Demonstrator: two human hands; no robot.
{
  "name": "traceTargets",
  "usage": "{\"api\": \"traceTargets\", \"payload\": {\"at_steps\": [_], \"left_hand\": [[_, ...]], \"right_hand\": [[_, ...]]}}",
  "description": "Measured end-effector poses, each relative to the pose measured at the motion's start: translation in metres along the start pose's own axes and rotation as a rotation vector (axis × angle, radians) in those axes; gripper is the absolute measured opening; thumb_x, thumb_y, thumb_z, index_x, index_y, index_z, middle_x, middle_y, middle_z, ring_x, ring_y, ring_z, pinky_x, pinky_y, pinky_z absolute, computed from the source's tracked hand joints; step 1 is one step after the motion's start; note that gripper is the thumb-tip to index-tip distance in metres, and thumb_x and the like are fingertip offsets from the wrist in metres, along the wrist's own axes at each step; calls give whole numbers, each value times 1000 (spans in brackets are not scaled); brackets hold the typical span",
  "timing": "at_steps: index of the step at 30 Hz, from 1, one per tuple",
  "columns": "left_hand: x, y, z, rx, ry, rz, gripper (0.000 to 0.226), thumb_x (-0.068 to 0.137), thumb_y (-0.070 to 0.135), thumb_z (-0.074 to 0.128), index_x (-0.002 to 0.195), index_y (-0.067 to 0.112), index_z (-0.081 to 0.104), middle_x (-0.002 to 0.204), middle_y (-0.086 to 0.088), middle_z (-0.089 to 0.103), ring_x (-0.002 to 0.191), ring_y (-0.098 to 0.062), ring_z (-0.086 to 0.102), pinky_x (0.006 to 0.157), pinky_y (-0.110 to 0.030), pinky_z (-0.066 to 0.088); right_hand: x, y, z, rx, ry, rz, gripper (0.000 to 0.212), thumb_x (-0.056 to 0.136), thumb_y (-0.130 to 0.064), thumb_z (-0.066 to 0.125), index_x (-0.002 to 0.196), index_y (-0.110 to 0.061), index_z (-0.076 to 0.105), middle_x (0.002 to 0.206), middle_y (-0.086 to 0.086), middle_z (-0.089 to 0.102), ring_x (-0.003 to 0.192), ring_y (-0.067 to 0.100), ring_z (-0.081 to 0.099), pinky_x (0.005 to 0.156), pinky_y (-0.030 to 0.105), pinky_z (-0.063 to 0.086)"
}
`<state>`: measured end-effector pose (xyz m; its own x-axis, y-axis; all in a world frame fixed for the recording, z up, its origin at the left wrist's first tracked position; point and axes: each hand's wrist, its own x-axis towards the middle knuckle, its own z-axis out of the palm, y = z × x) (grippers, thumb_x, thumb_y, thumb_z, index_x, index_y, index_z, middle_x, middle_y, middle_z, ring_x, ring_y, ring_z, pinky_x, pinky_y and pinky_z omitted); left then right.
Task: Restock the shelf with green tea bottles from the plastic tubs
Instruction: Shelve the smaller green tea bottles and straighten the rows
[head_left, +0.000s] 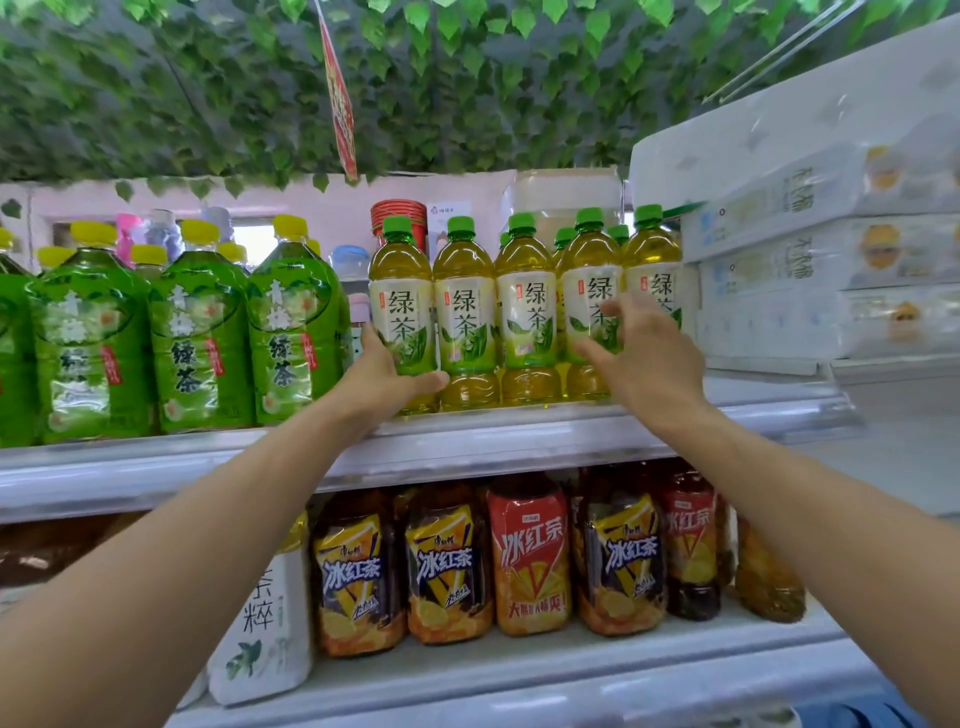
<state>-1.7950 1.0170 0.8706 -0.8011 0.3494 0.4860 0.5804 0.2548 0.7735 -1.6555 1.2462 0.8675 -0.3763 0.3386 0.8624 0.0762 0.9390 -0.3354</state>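
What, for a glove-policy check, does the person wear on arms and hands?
Nothing visible: left hand and right hand ungloved; left forearm and right forearm bare to the frame edge, no sleeves, watch or bracelets. Right fingers are blurred, so rings there are uncertain.

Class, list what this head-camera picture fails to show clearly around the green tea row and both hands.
1. Right hand: motion-blurred, head view; contact with the fourth bottle unclear.
2. Back-row bottles: only caps show behind the front row.
3. Leftmost bottle: base covered by the gripping left hand.
4. White packs: blurred, cut by right edge.
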Motion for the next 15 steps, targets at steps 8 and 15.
{"api": "traceTargets", "payload": {"at_steps": [8, 15], "left_hand": [[2, 7, 10, 61, 23, -59, 135, 75, 24, 87, 154, 13, -22, 159, -4, 34, 144, -25, 34, 118, -42, 25], [4, 3, 10, 133, 62, -48, 135, 77, 17, 85, 153, 16, -27, 157, -3, 37, 140, -26, 39, 113, -38, 31]], "right_hand": [[10, 57, -10, -6, -335, 277, 126, 60, -69, 78, 149, -5, 16, 142, 10, 50, 128, 31, 50, 99, 48, 47], [15, 55, -8, 24, -372, 303, 125, 65, -63, 79, 148, 4, 15, 142, 13, 50, 128, 32, 50, 100, 46, 47]]}}
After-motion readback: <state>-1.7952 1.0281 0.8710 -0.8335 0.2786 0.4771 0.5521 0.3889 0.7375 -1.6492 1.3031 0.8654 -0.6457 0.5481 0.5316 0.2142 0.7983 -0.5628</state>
